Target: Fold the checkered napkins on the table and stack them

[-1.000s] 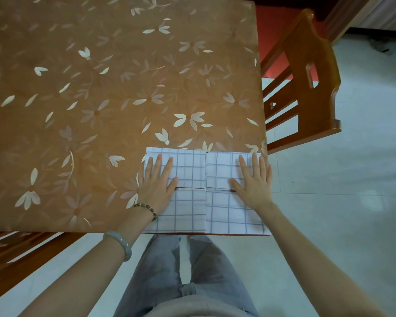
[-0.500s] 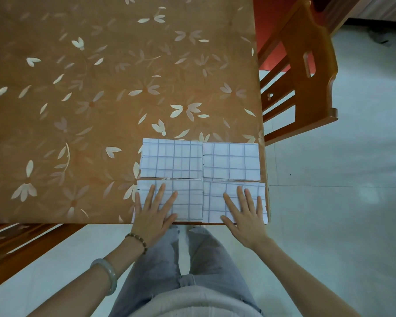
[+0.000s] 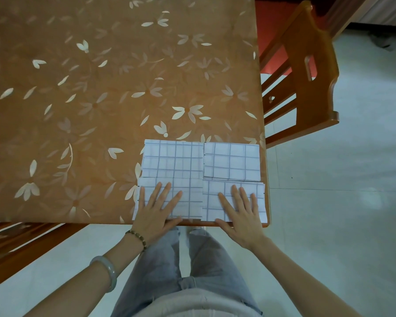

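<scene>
Both hands are sliding back from the far pair of folded checkered napkins (image 3: 201, 160) to the near pair: left hand (image 3: 157, 213) and right hand (image 3: 241, 216) lying flat, fingers apart, gripping nothing. Pressing looks finished; stacking is likely starting.

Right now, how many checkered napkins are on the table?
4, in a block at the table's near right corner: far left, far right, near left under the left hand, near right under the right hand.
</scene>
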Available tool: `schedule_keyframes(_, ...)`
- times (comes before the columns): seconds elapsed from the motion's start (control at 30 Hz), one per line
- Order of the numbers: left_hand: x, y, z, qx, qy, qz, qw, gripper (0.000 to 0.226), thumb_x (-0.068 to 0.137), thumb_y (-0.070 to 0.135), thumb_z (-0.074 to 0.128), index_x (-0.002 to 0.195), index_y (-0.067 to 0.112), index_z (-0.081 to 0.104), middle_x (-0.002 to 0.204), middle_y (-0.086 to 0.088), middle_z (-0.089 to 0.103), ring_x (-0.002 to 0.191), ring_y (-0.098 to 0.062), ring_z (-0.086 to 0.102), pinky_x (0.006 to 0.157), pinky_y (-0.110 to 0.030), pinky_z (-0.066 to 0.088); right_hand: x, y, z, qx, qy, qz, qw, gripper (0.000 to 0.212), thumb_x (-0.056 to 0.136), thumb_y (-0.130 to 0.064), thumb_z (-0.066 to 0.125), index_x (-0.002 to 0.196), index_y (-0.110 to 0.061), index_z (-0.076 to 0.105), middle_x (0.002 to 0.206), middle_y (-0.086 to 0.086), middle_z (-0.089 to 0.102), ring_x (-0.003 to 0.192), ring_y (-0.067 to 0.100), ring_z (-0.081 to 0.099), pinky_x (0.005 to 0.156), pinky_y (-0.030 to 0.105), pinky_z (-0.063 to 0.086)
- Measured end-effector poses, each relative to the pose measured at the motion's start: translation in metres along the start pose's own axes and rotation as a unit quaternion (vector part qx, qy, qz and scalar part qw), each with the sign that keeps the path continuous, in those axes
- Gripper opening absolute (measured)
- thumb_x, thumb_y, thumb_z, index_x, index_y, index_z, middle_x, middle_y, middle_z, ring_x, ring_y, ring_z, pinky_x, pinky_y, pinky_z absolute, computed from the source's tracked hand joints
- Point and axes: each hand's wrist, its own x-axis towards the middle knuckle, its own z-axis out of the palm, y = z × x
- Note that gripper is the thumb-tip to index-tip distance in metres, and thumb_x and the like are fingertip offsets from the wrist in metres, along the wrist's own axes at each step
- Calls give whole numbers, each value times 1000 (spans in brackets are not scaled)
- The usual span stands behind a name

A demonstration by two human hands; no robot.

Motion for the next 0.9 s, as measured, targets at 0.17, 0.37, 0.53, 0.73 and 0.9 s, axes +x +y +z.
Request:
schedule_keyframes(0.17, 3, 6, 10, 20, -13, 52, 998, 70, 91, 68, 25, 148, 28, 29, 154, -14, 30, 142, -35, 23, 109, -66, 17, -2, -8, 5, -10, -33, -26, 999, 67, 95, -65, 19, 151, -30, 19, 159, 13, 14, 146, 32, 3, 112, 53, 8)
schedule_keyframes(0.37, 2, 8, 12, 14, -24, 45, 999, 64, 95, 63, 15, 143, 25, 33, 149, -14, 38, 139, -34, 27, 109, -61, 19, 0, -9, 6, -14, -48, -22, 999, 68, 94, -68, 19, 151, -31, 19, 159, 12, 14, 146, 32, 1, 112, 51, 8)
schedule_keyframes(0.53, 6, 6, 1, -4, -23, 49, 999, 74, 92, 69, 17, 141, 17, 34, 148, -14, 40, 136, -33, 38, 111, -49, 18, 3, -12, -12, 42, -62, -16, 997, 69, 90, -71, 17, 151, -37, 11, 160, 8, 4, 147, 31, 3, 117, 52, 3)
schedule_keyframes(0.73, 18, 5, -35, -24, -2, 30, 999, 80, 88, 73, 17, 141, 18, 40, 152, -9, 35, 133, -24, 43, 114, -39, 11, 18, -17, -64, 105, -1, 17, 994, 75, 82, -66, 21, 143, -26, 39, 143, 9, 45, 130, 28, 42, 110, 41, 28)
schedule_keyframes(0.9, 40, -1, -88, -89, 30, -12, 996, 92, 76, 77, 24, 150, 22, 23, 160, 1, 12, 145, -19, 14, 116, -35, 9, 55, -22, -118, 251, -15, 8, 968, 59, 89, -46, 55, 143, -27, 40, 137, 7, 51, 126, 26, 45, 104, 38, 34)
